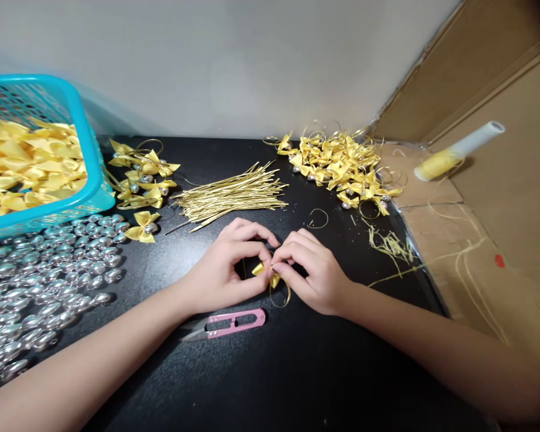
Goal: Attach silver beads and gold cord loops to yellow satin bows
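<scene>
At the middle of the black table, my left hand [229,261] and my right hand [312,270] meet fingertip to fingertip. Between them is a small yellow ribbon bow [258,269], mostly covered by the fingers. The left thumb and fingers pinch the bow. My right thumb and forefinger close at its centre, where a loop of gold cord [288,295] hangs below; whether a bead is in there is hidden. Just below the left hand lies a pair of pink thread snips [236,322], blades pointing left.
A blue basket [78,129] of yellow bows stands at left, above many silver beads [49,282]. Gold cord lengths [234,195] lie behind my hands. Finished-looking bows with beads are heaped back right [337,159] and back left [144,174]. Cardboard [490,198] holds a tube [459,150] at right.
</scene>
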`<state>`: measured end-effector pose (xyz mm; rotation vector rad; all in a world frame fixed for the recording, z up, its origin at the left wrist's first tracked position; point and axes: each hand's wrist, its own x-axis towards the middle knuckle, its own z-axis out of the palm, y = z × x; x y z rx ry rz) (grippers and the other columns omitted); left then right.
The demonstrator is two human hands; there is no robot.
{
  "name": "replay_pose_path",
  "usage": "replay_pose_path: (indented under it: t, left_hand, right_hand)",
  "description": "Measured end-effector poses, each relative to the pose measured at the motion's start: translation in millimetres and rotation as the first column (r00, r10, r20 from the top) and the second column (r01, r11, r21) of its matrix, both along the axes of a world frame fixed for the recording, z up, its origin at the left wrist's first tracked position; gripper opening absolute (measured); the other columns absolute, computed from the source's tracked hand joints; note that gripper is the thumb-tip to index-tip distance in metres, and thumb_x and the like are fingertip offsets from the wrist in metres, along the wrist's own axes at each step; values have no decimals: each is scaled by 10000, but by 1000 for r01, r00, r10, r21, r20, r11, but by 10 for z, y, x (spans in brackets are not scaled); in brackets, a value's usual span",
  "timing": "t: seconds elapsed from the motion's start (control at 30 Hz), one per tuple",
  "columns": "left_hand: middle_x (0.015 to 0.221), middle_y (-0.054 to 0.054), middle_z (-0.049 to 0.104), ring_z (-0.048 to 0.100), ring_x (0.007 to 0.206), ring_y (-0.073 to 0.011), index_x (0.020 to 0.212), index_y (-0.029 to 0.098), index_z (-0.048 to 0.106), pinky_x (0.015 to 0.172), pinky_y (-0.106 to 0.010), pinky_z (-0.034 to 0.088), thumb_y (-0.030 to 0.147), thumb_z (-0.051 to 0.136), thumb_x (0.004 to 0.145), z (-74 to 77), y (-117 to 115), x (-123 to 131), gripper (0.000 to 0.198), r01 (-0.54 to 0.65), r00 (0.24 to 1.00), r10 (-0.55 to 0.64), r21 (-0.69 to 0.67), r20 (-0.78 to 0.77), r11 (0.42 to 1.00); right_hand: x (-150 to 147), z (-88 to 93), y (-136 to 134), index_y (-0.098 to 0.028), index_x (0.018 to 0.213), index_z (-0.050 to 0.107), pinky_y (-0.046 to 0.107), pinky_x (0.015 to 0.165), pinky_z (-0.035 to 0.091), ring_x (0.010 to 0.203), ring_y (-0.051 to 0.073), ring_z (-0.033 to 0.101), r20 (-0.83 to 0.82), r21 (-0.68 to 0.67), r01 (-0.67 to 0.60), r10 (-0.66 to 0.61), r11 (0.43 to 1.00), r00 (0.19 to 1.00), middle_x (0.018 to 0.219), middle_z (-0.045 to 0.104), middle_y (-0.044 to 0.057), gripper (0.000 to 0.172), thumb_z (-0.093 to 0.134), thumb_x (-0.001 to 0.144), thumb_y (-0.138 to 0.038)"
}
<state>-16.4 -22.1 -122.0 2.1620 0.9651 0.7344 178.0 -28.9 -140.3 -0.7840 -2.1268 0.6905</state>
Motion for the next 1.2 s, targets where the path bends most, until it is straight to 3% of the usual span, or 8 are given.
replay_pose_path:
  t: [0.23, 0.4, 0.53, 0.67, 0.8, 0.93, 1.07, 1.2]
  left_hand:
    - [852, -35, 669, 597, 814, -175, 776, 185, 672, 782, -326, 458, 185, 615, 851, -49, 16, -20, 94, -57, 982, 76, -107, 173, 993]
    - [798, -41, 683, 623, 716, -152, 833, 179, 716, 647, -273, 493, 212, 641, 863, -73, 6, -17, 87, -128, 949, 183, -216, 258, 968]
    - [883, -53, 710, 666, 778, -165, 920, 196, 728, 672, -273, 543, 224, 658, 851, -93, -46, 18, 102, -148, 915, 248, -307, 319, 940]
    - [1005, -66, 679, 675, 826, -165, 1063, 194, 639, 736, -298, 573, 244, 679, 829, -114, -93, 52, 243, -183, 850, 353, -410, 391, 894]
    - [806, -14, 606, 594, 665, -127, 905, 179, 582, 606, -253, 512, 250, 689, 814, -103, -90, 55, 157, -336, 890, 381, -205, 251, 919]
    - [742, -14, 607, 553, 666, -129, 803, 170, 596, 608, -251, 444, 215, 590, 885, -88, -69, 48, 93, -264, 960, 265, -23, 90, 964]
    - [747, -13, 609, 551, 685, -134, 805, 169, 596, 642, -259, 436, 214, 549, 909, -82, -67, 41, 122, -195, 974, 200, -55, 110, 979]
    - [709, -4, 594, 537, 651, -135, 783, 172, 595, 615, -257, 429, 277, 532, 922, -69, -81, 34, 186, -197, 954, 241, -234, 181, 952]
  right_hand:
    - [22, 35, -35, -207, 988, 556, 393, 834, 427, 934, 210, 547, -84, 76, 264, -257, 962, 963, 969, 584, 71, 195, 561, 819, -111]
    - [-9, 32, -33, -211, 872, 541, 357, 730, 426, 728, 174, 581, -39, -24, 212, -213, 977, 976, 760, 627, 2, 167, 661, 758, -192]
    - [-22, 9, -20, -206, 827, 587, 344, 735, 443, 714, 158, 631, -69, -56, 232, -236, 971, 969, 753, 694, 1, 56, 642, 834, -203]
    - [-17, -26, -1, -200, 807, 606, 314, 704, 492, 703, 146, 638, -147, -193, 281, -311, 940, 939, 755, 691, 1, 63, 669, 811, -197]
    - [-17, -39, 19, -197, 816, 599, 286, 666, 525, 686, 134, 627, -239, -334, 226, -314, 915, 919, 746, 666, -1, 71, 669, 802, -208]
    - [-16, -37, 33, -193, 849, 596, 289, 698, 539, 711, 128, 631, -266, -379, 161, -274, 911, 924, 777, 661, 4, 68, 649, 807, -185]
    - [-13, -63, 40, -198, 881, 573, 288, 713, 544, 737, 125, 647, -292, -470, 95, -256, 878, 922, 822, 659, 6, 94, 642, 816, -194]
    - [-13, -63, 46, -217, 875, 514, 284, 705, 557, 706, 120, 658, -389, -573, -17, -254, 820, 885, 772, 621, -22, 141, 639, 813, -201]
